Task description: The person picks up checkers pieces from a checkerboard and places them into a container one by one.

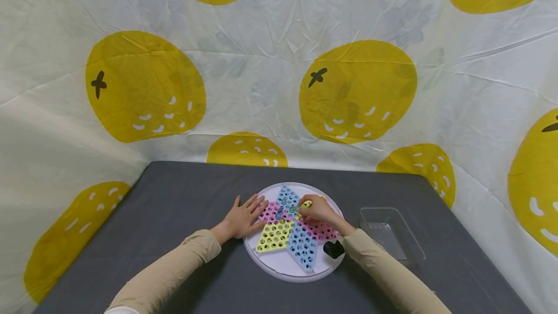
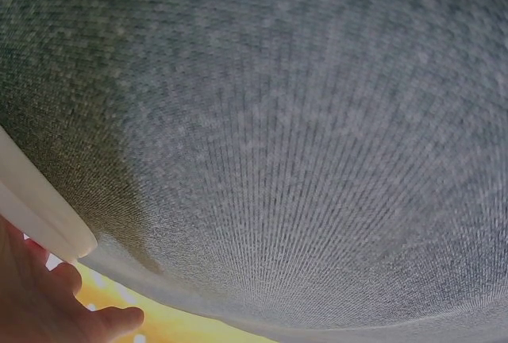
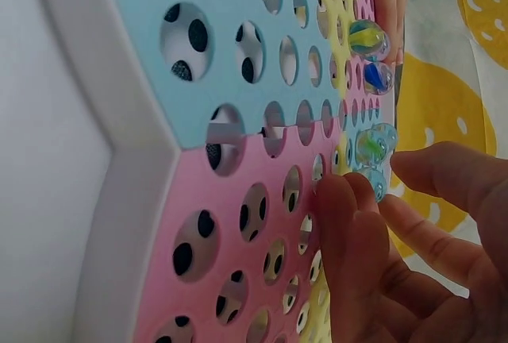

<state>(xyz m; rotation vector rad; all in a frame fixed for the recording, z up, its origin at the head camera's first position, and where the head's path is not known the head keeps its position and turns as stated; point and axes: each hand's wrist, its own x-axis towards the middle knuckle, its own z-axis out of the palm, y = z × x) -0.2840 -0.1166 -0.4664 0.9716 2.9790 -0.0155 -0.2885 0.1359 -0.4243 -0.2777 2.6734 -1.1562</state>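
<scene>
A star-shaped Chinese checkers board with blue, pink and yellow perforated points lies on a round white base. My left hand rests with fingers spread on the base's left side, fingertips over the pink point; in the left wrist view its fingers show beside the white rim. My right hand is over the right side of the board, fingers bent, pinching a clear bluish marble. Close by sit a marble with a green swirl, a blue one and a yellow-green one.
A clear plastic container stands on the dark tablecloth to the right of the board. A black object is at my right wrist. Behind the table hangs a white curtain with yellow fruit shapes.
</scene>
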